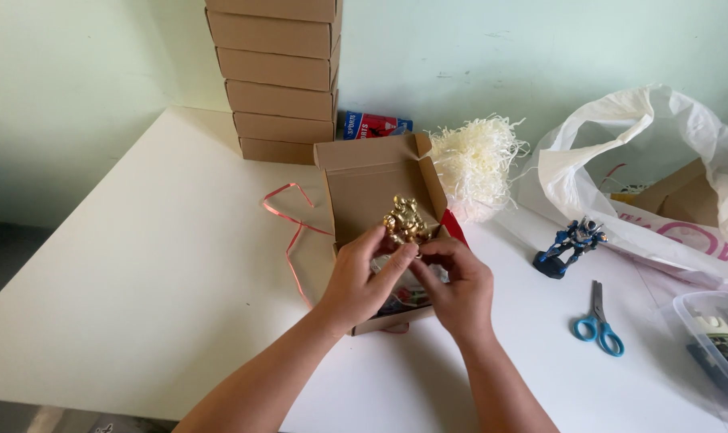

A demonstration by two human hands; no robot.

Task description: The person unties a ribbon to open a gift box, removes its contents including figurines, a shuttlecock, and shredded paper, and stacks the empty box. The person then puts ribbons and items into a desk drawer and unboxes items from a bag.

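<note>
- Both hands meet over an open cardboard box [364, 188] on a white table [155, 281].
- The left hand [356, 281] and right hand [456, 289] pinch a small gold figure [404, 220], apparently partly wrapped in clear plastic.
- A blue figure [572, 244] and blue-handled scissors [598, 321] lie to the right.

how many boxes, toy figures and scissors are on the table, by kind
closed cardboard boxes, stacked: 6 in view
open cardboard box: 1
toy figures: 2, gold held by left hand and right hand, blue standing
scissors: 1
total: 10
</note>
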